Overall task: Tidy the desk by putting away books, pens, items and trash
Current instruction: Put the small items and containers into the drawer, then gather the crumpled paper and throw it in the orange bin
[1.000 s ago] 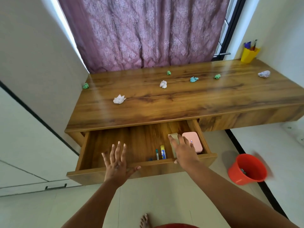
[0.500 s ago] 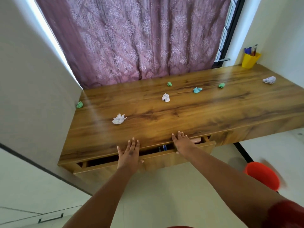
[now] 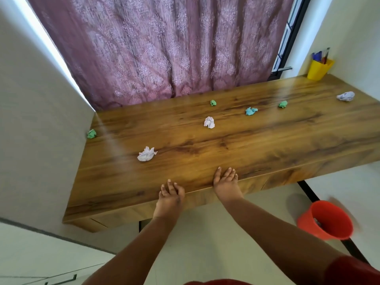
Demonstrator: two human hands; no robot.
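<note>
— The wooden desk (image 3: 236,140) fills most of what I can see from here, with the purple curtain (image 3: 164,48) hanging behind it. Its drawer front (image 3: 205,199) sits flush under the edge now; half a second ago it was a crack open, and a second ago it was pulled right out, with a pink box and pens showing inside.

— And the hands?

— Both flat against that front. The left hand (image 3: 169,199) has its fingers straight and a little apart, the right hand (image 3: 226,182) has them straight and close together. Neither holds anything.

— So what's left?

— The trash. The orange bin (image 3: 327,221) stands on the floor to the right, well apart from the desk top. The yellow pen cup (image 3: 319,68) is in the far right corner. Crumpled paper lies scattered: a white wad (image 3: 146,154) nearest the hands, another white wad (image 3: 209,122) mid-desk, a pale wad (image 3: 346,96) far right, a blue wad (image 3: 250,111), and the green wad (image 3: 91,133) against the left wall.

— Any risk?

— I'd guess that green one gets missed, tucked at the wall. And light wads tossed from the desk could bounce off the bin's rim.
</note>
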